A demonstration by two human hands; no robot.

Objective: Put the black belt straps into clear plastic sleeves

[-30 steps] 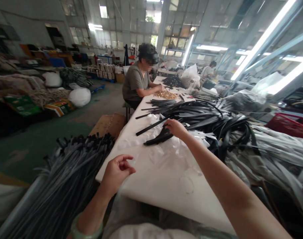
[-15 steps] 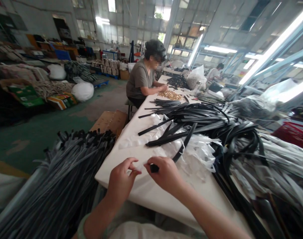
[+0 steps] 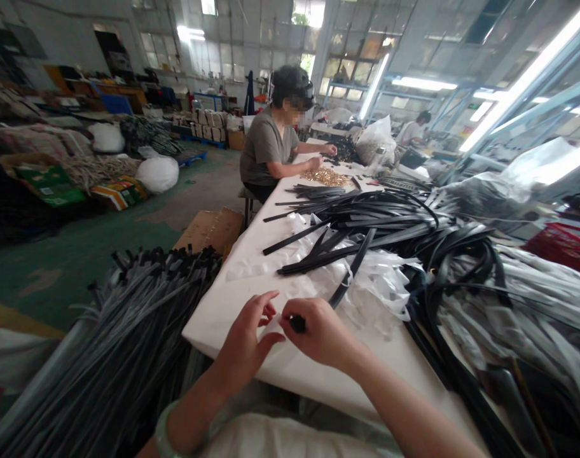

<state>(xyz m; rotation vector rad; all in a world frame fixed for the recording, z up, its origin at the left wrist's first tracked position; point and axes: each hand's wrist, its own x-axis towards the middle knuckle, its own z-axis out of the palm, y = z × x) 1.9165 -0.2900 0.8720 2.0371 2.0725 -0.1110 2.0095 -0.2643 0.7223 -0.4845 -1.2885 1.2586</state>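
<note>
My right hand (image 3: 321,331) is closed around the end of a black strap (image 3: 297,324), whose length runs out behind the hand toward the pile. At its fingertips is a small piece of thin whitish plastic (image 3: 273,327). My left hand (image 3: 245,334) faces it from the left, thumb and fingers apart, with the plastic piece in the gap; whether the thumb touches it I cannot tell. Crumpled clear plastic (image 3: 385,280) lies on the white-covered table (image 3: 252,261) beyond my hands, partly under a heap of black straps (image 3: 395,222).
On the floor at left stands a large bundle of dark strips (image 3: 128,343), beside a cardboard box (image 3: 211,229). Across the table a person (image 3: 271,143) sits near a pile of gold-coloured pieces (image 3: 325,177). More straps and pale material (image 3: 523,318) are heaped at right.
My left hand's pinch has loosened and its fingers have spread, moving closer to my right hand. The right hand keeps its hold. The seated person's hands have moved apart.
</note>
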